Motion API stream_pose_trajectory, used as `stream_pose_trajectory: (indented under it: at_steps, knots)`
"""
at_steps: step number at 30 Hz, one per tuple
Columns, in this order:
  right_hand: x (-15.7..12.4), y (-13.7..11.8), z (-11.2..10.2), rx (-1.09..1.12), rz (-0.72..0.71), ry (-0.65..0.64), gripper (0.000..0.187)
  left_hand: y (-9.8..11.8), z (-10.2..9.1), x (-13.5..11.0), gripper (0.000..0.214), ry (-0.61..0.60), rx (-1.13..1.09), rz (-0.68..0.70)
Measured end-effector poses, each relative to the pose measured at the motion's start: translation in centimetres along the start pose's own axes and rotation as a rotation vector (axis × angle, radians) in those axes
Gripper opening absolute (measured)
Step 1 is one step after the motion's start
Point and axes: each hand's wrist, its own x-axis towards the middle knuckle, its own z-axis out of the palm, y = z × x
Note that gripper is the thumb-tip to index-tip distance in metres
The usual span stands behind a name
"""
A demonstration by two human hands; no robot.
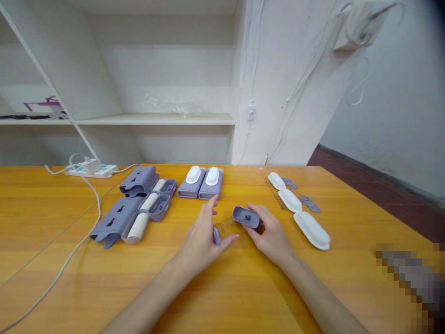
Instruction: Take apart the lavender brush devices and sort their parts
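My right hand (270, 234) grips a small grey-purple oval cup (246, 217), its open mouth tilted toward me and a dark fitting inside. My left hand (201, 236) has its thumb and fingers apart, with a small grey-purple plate (216, 235) resting against their inner side. A thin coil spring (226, 224) stretches between the plate and the cup; whether it is fixed to either one I cannot tell. Both hands are over the middle of the wooden table (239, 287).
White oval caps (290, 200), flat purple plates (310, 203) and loose springs (278, 195) lie at the right. Two purple boxes with white tops (211, 184) stand behind. Purple housings (118, 218) and white rollers (138, 227) lie left, near a power strip (92, 169) and cable (99, 206).
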Motion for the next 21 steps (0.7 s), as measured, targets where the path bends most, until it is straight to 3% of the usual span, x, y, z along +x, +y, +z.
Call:
stream_pose_trajectory:
  at_steps: [4, 6, 9, 14, 18, 21]
  knots:
    - [0.0, -0.1, 0.1, -0.035, -0.076, -0.015, 0.042, -0.5, 0.2, 0.3, 0.031, -0.086, -0.181, -0.076]
    - [0.0, -0.2, 0.2, -0.025, -0.078, -0.001, 0.043, -1.0, 0.3, 0.1, 0.021, -0.058, -0.231, -0.127]
    - [-0.2, -0.6, 0.4, 0.015, -0.006, 0.042, 0.047, -1.8, 0.5, -0.3, 0.031, 0.083, -0.333, -0.246]
    - [-0.1, -1.5, 0.6, 0.217, 0.308, 0.052, 0.066, -2.5, 0.5, 0.0, 0.051, 0.269, -0.458, -0.358]
    - [0.3, -1.5, 0.2, 0.561, 0.423, 0.068, 0.059, -2.2, 0.4, 0.2, 0.05, 0.236, -0.518, -0.401]
    - [0.5, -1.3, -0.2, 0.65, 0.493, 0.156, 0.057, -1.9, 0.3, 0.2, 0.05, 0.156, -0.607, -0.433]
